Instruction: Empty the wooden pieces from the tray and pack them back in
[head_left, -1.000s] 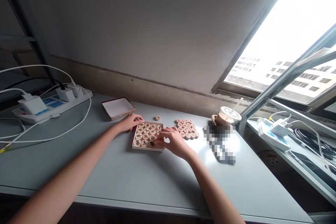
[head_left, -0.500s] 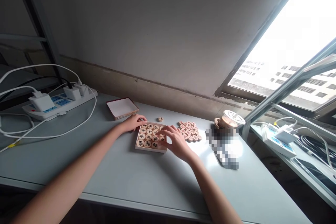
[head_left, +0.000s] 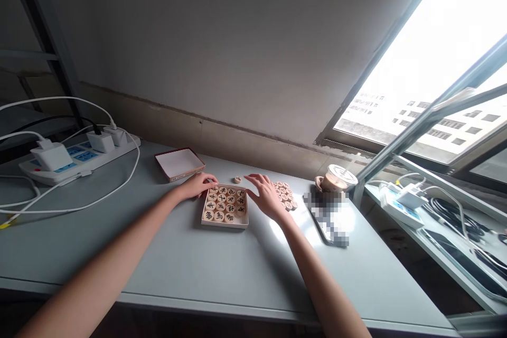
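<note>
A shallow open box (head_left: 225,225) holds rows of round wooden xiangqi pieces (head_left: 221,206) with dark characters, and a gap shows in its lower right corner. My left hand (head_left: 198,185) is at the box's far left corner, its bent fingers on the rim. Just past the box's right side my right hand (head_left: 265,196) hovers with fingers apart and nothing in them. Its fingertips point towards a single xiangqi piece (head_left: 237,179) lying behind the box. A cluster of red-marked xiangqi pieces (head_left: 285,195) lies to the right, partly hidden by my right hand.
The box lid (head_left: 179,162) lies inside up at the back left. Further left is a power strip (head_left: 79,156) with chargers and trailing white cables. A lidded drink cup (head_left: 338,179) and a partly blurred phone (head_left: 325,224) are on the right. A wall stands behind the desk (head_left: 166,269).
My right hand has lifted off the pieces in the box and moved back and away, towards the lone piece. My left hand stays at the box corner. The view has shifted slightly right.
</note>
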